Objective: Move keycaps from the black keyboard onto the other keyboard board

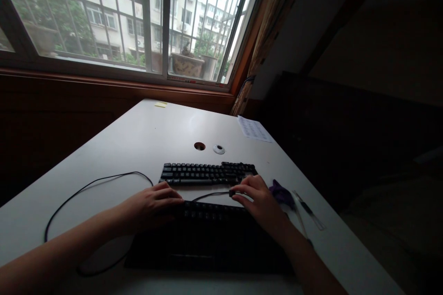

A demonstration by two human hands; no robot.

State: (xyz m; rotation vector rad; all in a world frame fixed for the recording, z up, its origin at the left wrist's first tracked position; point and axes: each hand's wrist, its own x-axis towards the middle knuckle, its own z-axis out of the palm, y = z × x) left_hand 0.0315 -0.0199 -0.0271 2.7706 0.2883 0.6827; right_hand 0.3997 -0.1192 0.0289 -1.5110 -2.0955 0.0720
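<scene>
In front of me a black keyboard (207, 239) lies on the white desk, its surface mostly lost in shadow. My left hand (155, 200) holds its far left corner, fingers stretched along the edge and thumb hidden. My right hand (254, 196) is above the far right part of the keyboard. Thumb and fingertips pinch a small black keycap (232, 192). Just beyond both hands, rows of loose black keycaps (194, 173) are laid out in keyboard order. A black cable (211, 194) runs behind the keyboard, and more of it loops out on the left.
Right of my right hand lie a purple cloth (281, 193) and a thin tool with a dark handle (306, 207). Farther back are a round cable hole (200, 146), its grey cover (219, 149), a printed paper (255, 129) and a yellow slip (161, 104). A barred window stands behind the desk.
</scene>
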